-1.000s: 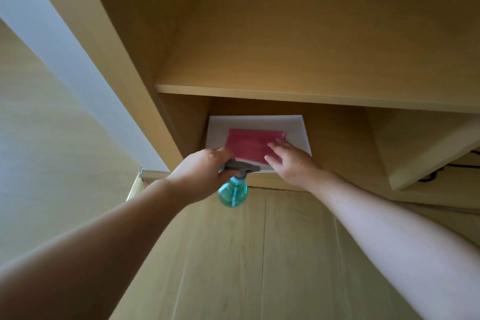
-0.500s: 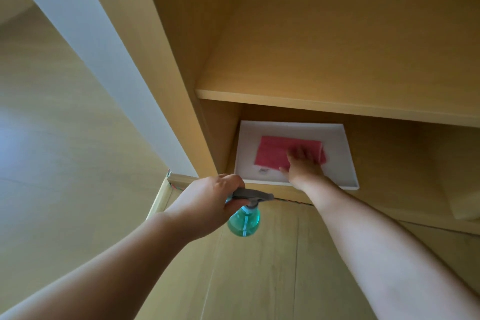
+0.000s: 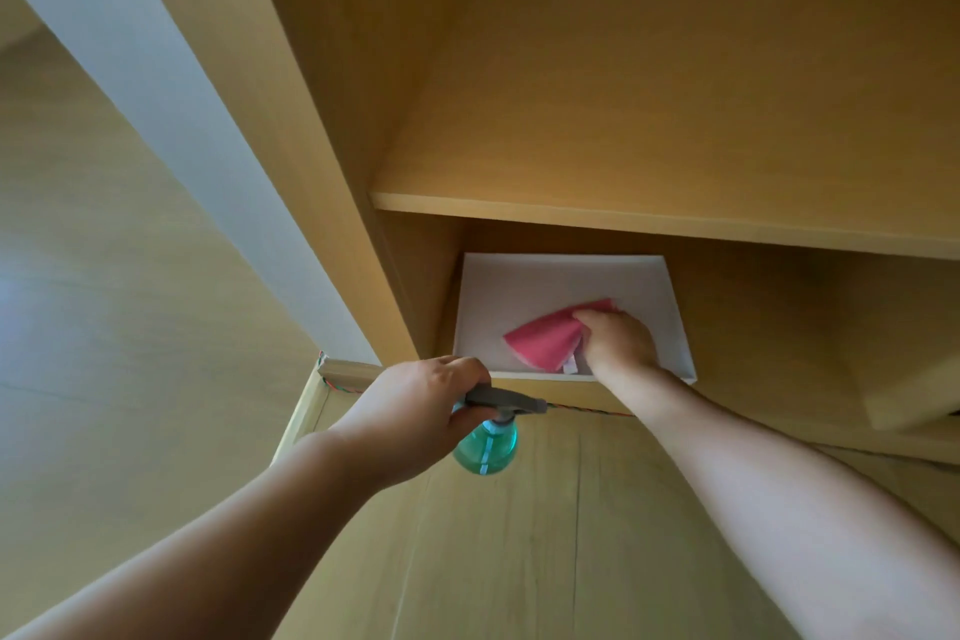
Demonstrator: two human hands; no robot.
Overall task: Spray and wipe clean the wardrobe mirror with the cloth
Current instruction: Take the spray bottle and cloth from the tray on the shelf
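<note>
A pink cloth (image 3: pixel 545 343) lies bunched on a white board (image 3: pixel 519 291) inside the lowest wooden compartment. My right hand (image 3: pixel 618 340) reaches into that compartment and grips the cloth's right side, lifting one edge so a small white tag shows. My left hand (image 3: pixel 415 411) holds a green spray bottle (image 3: pixel 485 447) by its grey trigger head (image 3: pixel 506 400), just in front of the compartment. No mirror surface can be made out in this view.
A wooden shelf (image 3: pixel 649 218) runs just above the white board. A wooden side panel (image 3: pixel 291 130) stands on the left, with a pale grey strip (image 3: pixel 156 109) beside it. A red-green cord (image 3: pixel 587 411) runs along the lower edge. Wood flooring (image 3: pixel 519 535) lies below.
My right hand went from lying flat on the cloth to gripping and bunching it, pulling it toward the right. The view shifted left; the bottle stayed in my left hand.
</note>
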